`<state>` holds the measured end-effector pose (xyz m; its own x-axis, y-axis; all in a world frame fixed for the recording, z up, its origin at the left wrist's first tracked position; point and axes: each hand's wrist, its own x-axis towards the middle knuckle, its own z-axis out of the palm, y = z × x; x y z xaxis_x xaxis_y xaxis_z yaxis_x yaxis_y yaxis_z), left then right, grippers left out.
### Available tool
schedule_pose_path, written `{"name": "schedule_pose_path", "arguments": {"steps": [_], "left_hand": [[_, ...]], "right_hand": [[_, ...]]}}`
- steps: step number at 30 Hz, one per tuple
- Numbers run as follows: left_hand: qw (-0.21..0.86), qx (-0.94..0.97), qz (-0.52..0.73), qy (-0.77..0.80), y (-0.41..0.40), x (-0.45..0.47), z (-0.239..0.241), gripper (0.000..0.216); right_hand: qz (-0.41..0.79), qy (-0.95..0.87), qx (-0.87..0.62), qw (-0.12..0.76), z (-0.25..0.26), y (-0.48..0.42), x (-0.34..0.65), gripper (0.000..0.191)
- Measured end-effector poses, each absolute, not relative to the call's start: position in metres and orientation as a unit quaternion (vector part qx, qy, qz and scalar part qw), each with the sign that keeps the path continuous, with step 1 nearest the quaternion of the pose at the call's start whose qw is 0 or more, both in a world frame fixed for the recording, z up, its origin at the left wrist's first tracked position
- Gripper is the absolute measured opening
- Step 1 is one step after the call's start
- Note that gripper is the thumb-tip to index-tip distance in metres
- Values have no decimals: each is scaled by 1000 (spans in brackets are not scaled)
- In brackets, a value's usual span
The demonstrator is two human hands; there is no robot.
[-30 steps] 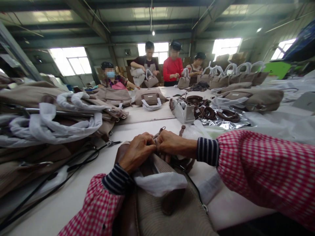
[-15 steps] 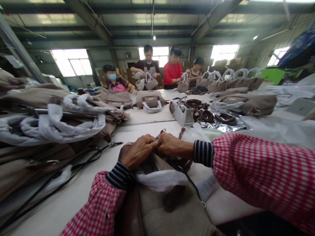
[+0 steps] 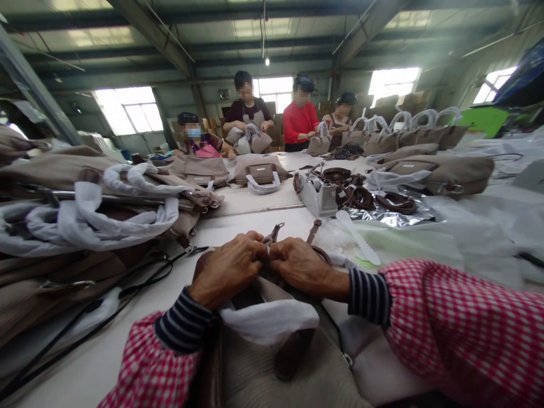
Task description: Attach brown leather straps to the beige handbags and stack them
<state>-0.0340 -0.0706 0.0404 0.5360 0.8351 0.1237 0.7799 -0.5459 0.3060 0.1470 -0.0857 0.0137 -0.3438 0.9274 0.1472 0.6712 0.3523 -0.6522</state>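
Note:
A taupe handbag (image 3: 250, 362) with brown trim lies in front of me, its top edge facing away. A handle wrapped in white paper (image 3: 272, 322) arches over its near side. My left hand (image 3: 232, 266) is closed at the bag's far top edge. Right beside it, my right hand (image 3: 304, 266) is closed too, the fingertips of both nearly touching. What they pinch is hidden behind the fingers; a small strap end with a metal clip (image 3: 277, 229) pokes out just beyond them. To the right a brown strap (image 3: 314, 229) sticks up.
Stacked taupe bags (image 3: 51, 170) with wrapped handles crowd the left. A grey tape dispenser (image 3: 319, 195) and coiled brown straps (image 3: 359, 195) stand ahead on the white table (image 3: 238, 218). Plastic sheeting (image 3: 467, 226) covers the right. Several co-workers handle bags at the far side.
Both hands have come slightly nearer to me, staying together at the bag's edge. My right forearm has dropped lower, and the view has shifted a little.

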Motion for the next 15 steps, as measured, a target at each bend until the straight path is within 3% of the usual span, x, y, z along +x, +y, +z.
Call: {"name": "schedule_pose_path", "arguments": {"steps": [5, 15], "left_hand": [[81, 899, 79, 423, -68, -33, 47, 24], [147, 898, 138, 392, -59, -44, 32, 21]], "right_hand": [[198, -795, -495, 289, 4, -92, 148, 20], [159, -821, -498, 229, 9, -90, 155, 13]]}}
